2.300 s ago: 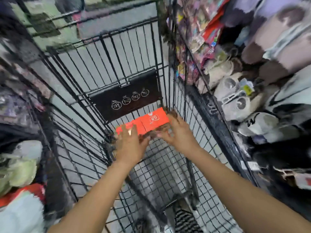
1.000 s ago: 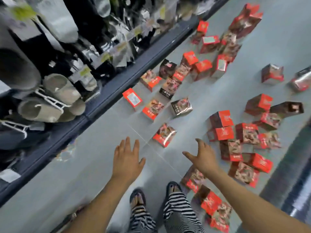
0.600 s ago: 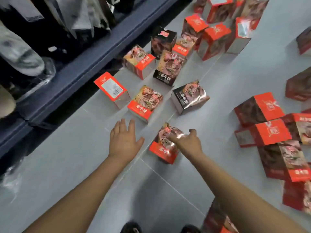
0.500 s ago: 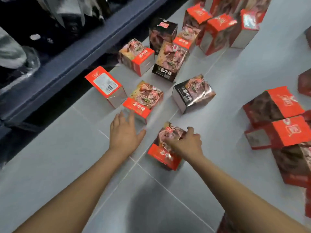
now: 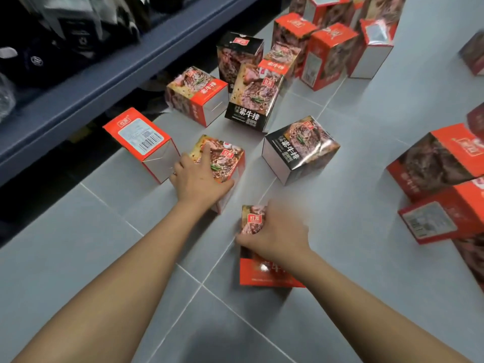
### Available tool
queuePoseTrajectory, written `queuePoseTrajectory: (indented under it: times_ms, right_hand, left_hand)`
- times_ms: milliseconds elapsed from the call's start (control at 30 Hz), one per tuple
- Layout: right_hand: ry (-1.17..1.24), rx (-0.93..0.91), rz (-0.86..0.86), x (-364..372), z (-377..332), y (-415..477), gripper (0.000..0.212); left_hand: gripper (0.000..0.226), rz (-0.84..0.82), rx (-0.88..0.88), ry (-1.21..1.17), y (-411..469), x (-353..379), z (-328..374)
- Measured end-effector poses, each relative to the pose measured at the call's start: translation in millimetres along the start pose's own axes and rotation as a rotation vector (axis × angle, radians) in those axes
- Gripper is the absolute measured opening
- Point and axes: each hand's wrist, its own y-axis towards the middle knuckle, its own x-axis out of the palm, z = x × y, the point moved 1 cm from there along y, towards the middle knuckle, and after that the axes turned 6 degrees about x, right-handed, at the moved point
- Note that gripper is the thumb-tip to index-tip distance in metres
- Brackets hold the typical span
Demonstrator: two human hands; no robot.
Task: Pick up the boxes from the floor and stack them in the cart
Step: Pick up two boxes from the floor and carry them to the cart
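Several red and black food boxes lie scattered on the grey tiled floor point(image 5: 366, 231). My right hand point(image 5: 277, 235) grips the nearest red box point(image 5: 262, 271), fingers curled over its top edge. My left hand point(image 5: 199, 179) lies on a second red box point(image 5: 222, 158) just beyond, fingers spread over its top and thumb at its near side. A red box with a barcode label point(image 5: 138, 137) lies just left of that hand. A black box point(image 5: 298, 148) sits to the right. The cart is out of view.
A dark blue shelf base point(image 5: 104, 74) runs along the left, with packaged goods above it. More boxes crowd the far middle point(image 5: 330, 53) and the right edge point(image 5: 440, 163). Bare floor lies near my arms.
I turned from the cart to the floor and bent down. My right hand has taken hold of the nearest box and drawn it closer; my left hand has reached forward onto the second box.
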Motion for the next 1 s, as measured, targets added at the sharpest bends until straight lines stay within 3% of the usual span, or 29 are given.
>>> queuePoseTrajectory:
  times_ms: [100, 300, 400, 500, 567, 633, 733, 933, 1000]
  right_hand:
    - [0.040, -0.064, 0.099, -3.8, 13.0, -5.9, 0.080]
    - [0.291, -0.285, 0.575, -2.8, 39.3, -17.3, 0.086]
    - [0.335, -0.289, 0.619, 14.6, 59.7, -31.3, 0.093]
    - [0.327, -0.306, 0.653, 18.9, 74.6, -45.0, 0.086]
    - [0.406, -0.308, 0.612, 9.3, 79.8, -46.1, 0.091]
    - [0.538, -0.355, 0.433, -4.3, 84.5, -37.9, 0.099]
    - [0.603, -0.461, 0.159, -18.3, 91.6, -19.3, 0.092]
    - [0.555, -0.490, 0.222, -15.1, 91.2, -15.8, 0.090]
    - [0.569, -0.490, 0.250, -11.2, 91.2, -19.1, 0.089]
  left_hand:
    - [0.097, 0.103, 0.039, -0.070, -27.1, 6.5, -9.3]
    - [0.114, 0.292, 0.069, -0.330, -78.6, 14.7, -21.2]
    - [0.119, 0.306, 0.061, -0.413, -104.2, 17.1, -22.9]
    - [0.123, 0.283, 0.042, -0.457, -116.5, 14.2, -28.2]
    - [0.126, 0.258, 0.042, -0.471, -121.0, 8.7, -30.4]
    - [0.129, 0.234, 0.065, -0.489, -125.6, 3.7, -31.9]
    - [0.132, 0.195, 0.084, -0.523, -137.7, 2.5, -35.1]
    - [0.136, 0.167, -0.062, -0.748, -171.6, -3.2, -41.5]
    - [0.134, 0.232, -0.037, -0.663, -174.0, -12.6, -46.9]
